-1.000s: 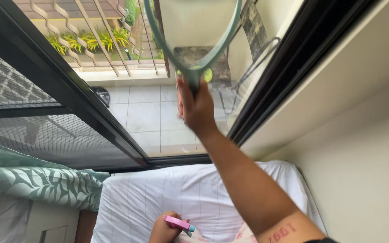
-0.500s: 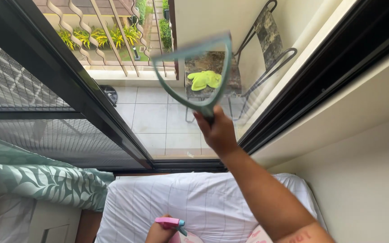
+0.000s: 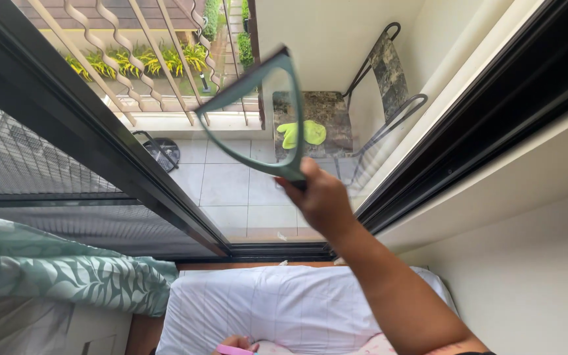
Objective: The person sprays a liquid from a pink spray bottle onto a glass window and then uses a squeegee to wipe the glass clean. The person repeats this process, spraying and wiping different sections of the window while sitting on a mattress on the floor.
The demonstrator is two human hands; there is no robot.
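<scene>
Right hand (image 3: 320,197): fingers (image 3: 290,187) clamped on the handle end of a teal squeegee (image 3: 258,118), arm stretched up and out toward the glass (image 3: 244,197). The squeegee is a triangular open frame, tilted, with the wide blade edge up-left and the narrow end in the grip. It sits in front of the sliding pane; contact with the glass can't be told from this view.

Left hand (image 3: 235,343): only the knuckles show at the bottom edge, fingers curled shut around a pink tool (image 3: 235,350); most of it is cut off by the frame.

Below the right arm: a white pillow (image 3: 271,309) on the bed, lying against the window sill. Left of it is a green leaf-print curtain (image 3: 67,276), bunched.

Dark window frame (image 3: 87,144) runs diagonally at left, with a mesh screen (image 3: 14,164) behind it.

Through the glass: a tiled balcony floor (image 3: 225,190), a metal chair (image 3: 356,98) with a yellow-green cloth (image 3: 302,133) on its seat just beside the squeegee handle in view, a railing (image 3: 133,46) with wavy bars, plants (image 3: 133,62) beyond. A small dark round object (image 3: 160,151) sits on the tiles near the railing base.
</scene>
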